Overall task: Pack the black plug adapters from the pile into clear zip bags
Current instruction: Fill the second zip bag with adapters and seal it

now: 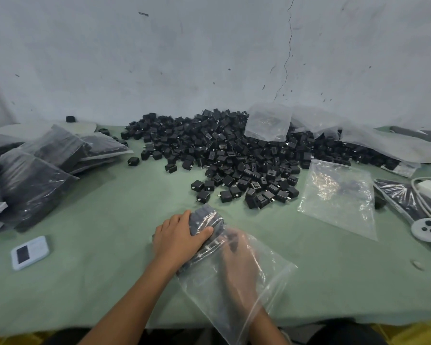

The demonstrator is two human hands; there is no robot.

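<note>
A clear zip bag [259, 282] lies on the green table in front of me, its far end filled with rows of black plug adapters [205, 221]. My left hand [179, 239] rests on top of that filled end, fingers spread over the plastic and thumb pressed against the adapters. My right hand [239, 265] is inside the bag through its open mouth, seen blurred through the plastic; what its fingers hold is unclear. The big pile of loose black adapters [234, 155] spreads across the table behind. An empty clear zip bag [339, 197] lies to the right.
Several packed bags of adapters [35, 170] are stacked at the left. A small white scale or timer [30, 252] sits at the near left. Crumpled plastic sheeting [346, 130] covers the pile's right side. A white cable and round device [428, 227] lie at the far right.
</note>
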